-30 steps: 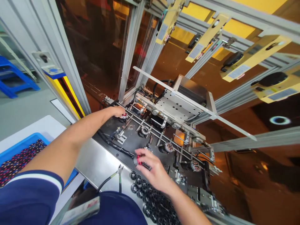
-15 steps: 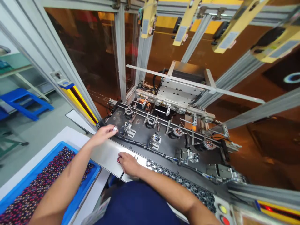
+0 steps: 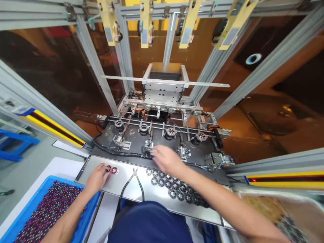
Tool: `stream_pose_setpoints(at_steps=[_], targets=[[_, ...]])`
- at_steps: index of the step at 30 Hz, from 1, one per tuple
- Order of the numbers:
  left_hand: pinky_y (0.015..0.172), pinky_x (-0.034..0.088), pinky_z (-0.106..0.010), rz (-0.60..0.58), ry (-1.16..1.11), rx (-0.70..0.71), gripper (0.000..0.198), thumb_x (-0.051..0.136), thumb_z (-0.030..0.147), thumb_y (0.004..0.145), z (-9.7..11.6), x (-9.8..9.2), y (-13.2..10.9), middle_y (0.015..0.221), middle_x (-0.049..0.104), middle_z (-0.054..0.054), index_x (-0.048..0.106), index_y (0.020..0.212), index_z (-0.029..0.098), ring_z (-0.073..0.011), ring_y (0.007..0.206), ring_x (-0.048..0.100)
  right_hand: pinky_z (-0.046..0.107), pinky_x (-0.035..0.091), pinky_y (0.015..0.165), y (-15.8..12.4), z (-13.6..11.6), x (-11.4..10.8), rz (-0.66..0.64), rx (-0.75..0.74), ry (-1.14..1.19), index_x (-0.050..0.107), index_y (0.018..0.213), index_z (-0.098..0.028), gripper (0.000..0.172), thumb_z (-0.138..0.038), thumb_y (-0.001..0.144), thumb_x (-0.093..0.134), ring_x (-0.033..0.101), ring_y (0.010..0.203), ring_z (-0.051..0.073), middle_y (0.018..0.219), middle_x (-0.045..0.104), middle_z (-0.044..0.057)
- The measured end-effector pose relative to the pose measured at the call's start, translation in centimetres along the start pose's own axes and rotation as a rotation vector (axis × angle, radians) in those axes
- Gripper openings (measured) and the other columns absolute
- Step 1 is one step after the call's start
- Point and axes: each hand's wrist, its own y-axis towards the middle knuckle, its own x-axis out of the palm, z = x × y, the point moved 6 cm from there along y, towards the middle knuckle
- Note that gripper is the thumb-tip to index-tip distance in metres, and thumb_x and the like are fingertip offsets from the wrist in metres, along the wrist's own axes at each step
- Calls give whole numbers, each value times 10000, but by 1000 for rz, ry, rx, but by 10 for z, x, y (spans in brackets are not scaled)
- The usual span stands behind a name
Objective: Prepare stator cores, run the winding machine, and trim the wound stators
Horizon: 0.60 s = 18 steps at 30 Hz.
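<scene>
My left hand [image 3: 96, 179] is low over the metal ledge, its thumb and fingers closed about the edge of a small red round part [image 3: 108, 168]. A second red round part [image 3: 114, 170] lies right beside it on the ledge. Farther right, my right hand [image 3: 167, 161] reaches over the dark machine plate, its fingers pinched together by a small metal fixture [image 3: 148, 145]. Blur and the fingers hide whatever is between them. Between the hands lies a pair of cutting pliers [image 3: 135, 172] with dark handles, jaws pointing away from me.
Several black-and-silver round parts [image 3: 174, 186] lie under my right forearm. Round holders [image 3: 144, 128] line the machine's back rail. A blue tray [image 3: 49, 180] of similar parts stands at left, a lined bin [image 3: 268, 202] at right. Yellow light-curtain bars [image 3: 54, 128] flank the opening.
The view has turned right. My left hand, earlier raised with a silvery ring, is down at the red parts. My right hand has left a red part and moved forward to the fixture.
</scene>
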Motion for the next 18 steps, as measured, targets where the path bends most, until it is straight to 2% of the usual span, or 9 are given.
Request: stream_pose_setpoints(at_steps=[2, 3, 4, 5, 6, 8, 11, 14, 18], targets=[[897, 546, -510, 14, 0, 66, 246, 504, 356, 867, 22, -26, 27, 976, 720, -132, 686, 882, 192, -320, 957, 675, 488, 495, 966, -37, 69, -43, 47, 147, -82, 661, 1095, -128, 259, -182, 946, 457, 571, 1129, 296, 1189, 633, 192], [940, 532, -492, 14, -5, 112, 251, 511, 371, 880, 41, -36, 48, 1037, 719, -116, 687, 947, 205, -304, 1015, 664, 503, 493, 955, -53, 102, -59, 46, 215, -120, 670, 1073, -116, 261, -162, 931, 456, 583, 1096, 312, 1160, 637, 204], [988, 513, -451, 3, -20, 195, 240, 549, 383, 878, 67, -42, 73, 1096, 714, -88, 687, 999, 229, -277, 1074, 649, 499, 499, 934, -65, 131, -70, 25, 272, -152, 683, 1030, -107, 250, -131, 904, 468, 599, 1055, 320, 1113, 646, 208], [1010, 499, -442, -42, -25, 356, 249, 573, 370, 880, 102, -43, 99, 1147, 701, -90, 681, 1053, 227, -269, 1113, 634, 492, 503, 918, -75, 157, -76, -2, 325, -180, 693, 991, -100, 245, -93, 873, 478, 609, 1028, 325, 1077, 652, 211], [1032, 480, -445, -79, -15, 486, 258, 578, 346, 888, 137, -38, 125, 1191, 683, -100, 670, 1092, 216, -264, 1146, 615, 482, 504, 908, -82, 180, -79, -36, 374, -201, 699, 973, -96, 254, -56, 841, 486, 612, 1020, 329, 1063, 653, 211], [1059, 447, -457, -241, 86, 672, 295, 613, 303, 875, 204, -8, 174, 1262, 638, -134, 647, 1141, 181, -274, 1226, 558, 448, 504, 903, -92, 213, -75, -108, 458, -229, 706, 977, -94, 284, -5, 785, 515, 608, 1044, 330, 1081, 650, 207], [1058, 426, -500, -338, 121, 748, 369, 737, 186, 754, 273, 48, 224, 1323, 593, -152, 659, 1115, 172, -331, 1336, 449, 407, 491, 940, -103, 242, -59, -201, 558, -237, 693, 1029, -111, 276, -29, 782, 602, 593, 1099, 296, 1168, 632, 172], [1044, 424, -519, -412, 151, 774, 404, 784, 151, 689, 299, 97, 241, 1307, 594, -152, 676, 1077, 180, -362, 1346, 427, 437, 473, 983, -113, 256, -45, -256, 619, -220, 653, 1087, -140, 218, -198, 876, 649, 575, 1137, 249, 1251, 600, 111], [1049, 414, -515, -487, 191, 772, 307, 766, 222, 731, 295, 126, 247, 1324, 575, -149, 692, 1027, 184, -359, 1336, 427, 481, 453, 1014, -119, 267, -33, -280, 636, -178, 629, 1129, -158, 252, -305, 924, 627, 534, 1207, 255, 1319, 559, 99]])
